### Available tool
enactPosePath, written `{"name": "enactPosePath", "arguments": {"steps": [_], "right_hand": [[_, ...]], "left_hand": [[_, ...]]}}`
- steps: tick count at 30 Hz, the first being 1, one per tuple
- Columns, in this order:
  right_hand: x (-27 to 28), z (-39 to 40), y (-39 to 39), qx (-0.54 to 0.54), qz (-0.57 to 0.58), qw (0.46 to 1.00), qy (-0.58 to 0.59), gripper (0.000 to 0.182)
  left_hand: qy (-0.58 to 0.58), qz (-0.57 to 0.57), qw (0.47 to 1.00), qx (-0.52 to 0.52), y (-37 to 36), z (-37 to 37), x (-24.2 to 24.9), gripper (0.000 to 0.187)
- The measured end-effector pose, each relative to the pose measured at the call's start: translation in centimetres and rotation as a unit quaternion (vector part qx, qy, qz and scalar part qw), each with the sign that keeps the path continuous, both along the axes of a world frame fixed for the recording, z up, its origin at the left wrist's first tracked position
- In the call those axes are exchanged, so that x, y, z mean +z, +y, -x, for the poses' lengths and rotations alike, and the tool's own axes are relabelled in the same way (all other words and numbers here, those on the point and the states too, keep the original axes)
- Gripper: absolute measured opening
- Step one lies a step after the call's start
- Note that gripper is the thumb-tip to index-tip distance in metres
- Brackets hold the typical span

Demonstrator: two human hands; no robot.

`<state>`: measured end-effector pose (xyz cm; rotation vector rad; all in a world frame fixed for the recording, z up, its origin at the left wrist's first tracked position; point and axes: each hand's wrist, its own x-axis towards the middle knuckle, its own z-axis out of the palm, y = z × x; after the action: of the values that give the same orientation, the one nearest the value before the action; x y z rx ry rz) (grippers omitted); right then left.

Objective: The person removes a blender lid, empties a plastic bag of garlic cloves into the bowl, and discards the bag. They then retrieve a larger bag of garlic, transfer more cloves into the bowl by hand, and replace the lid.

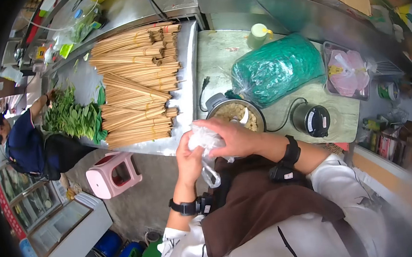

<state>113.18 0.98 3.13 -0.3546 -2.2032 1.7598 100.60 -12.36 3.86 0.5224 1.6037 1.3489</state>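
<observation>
In front of my chest I hold a crumpled clear plastic bag (206,139) between both hands. My left hand (187,155) is closed on its left side, thumb at the bag. My right hand (234,136) grips it from the right, fingers curled over the top. The bag's handle loop hangs below. What the bag contains, if anything, I cannot make out. Just beyond my right hand stands a chopper bowl (209,115) of pale chopped pieces (227,110), with a white blade (244,116) among them. Its dark motor unit (309,120) seems to stand to the right.
Bundled wooden sticks (135,88) lie stacked on the steel table, leafy greens (73,114) beside them. A large green bag (279,67), a lidded cup (257,35) and a tray of pink bags (346,70) are behind the bowl. A person (24,143) and pink stool (111,175) are left.
</observation>
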Motion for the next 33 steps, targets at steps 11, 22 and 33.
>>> {"name": "enactPosePath", "arguments": {"steps": [11, 22, 33], "right_hand": [[-2.1, -3.1, 1.9, -0.134, 0.021, 0.99, 0.026, 0.033], [-0.7, -15.6, -0.4, -0.49, 0.132, 0.861, 0.017, 0.045], [-11.9, -27.0, -18.2, -0.786, 0.135, 0.542, -0.267, 0.041]], "left_hand": [[-0.13, 0.078, 0.987, -0.054, -1.9, 0.2, 1.0, 0.053], [-0.03, 0.179, 0.947, -0.265, 4.3, -0.5, 0.1, 0.038], [0.078, 0.172, 0.855, -0.483, 11.3, -6.1, -0.7, 0.032]]}}
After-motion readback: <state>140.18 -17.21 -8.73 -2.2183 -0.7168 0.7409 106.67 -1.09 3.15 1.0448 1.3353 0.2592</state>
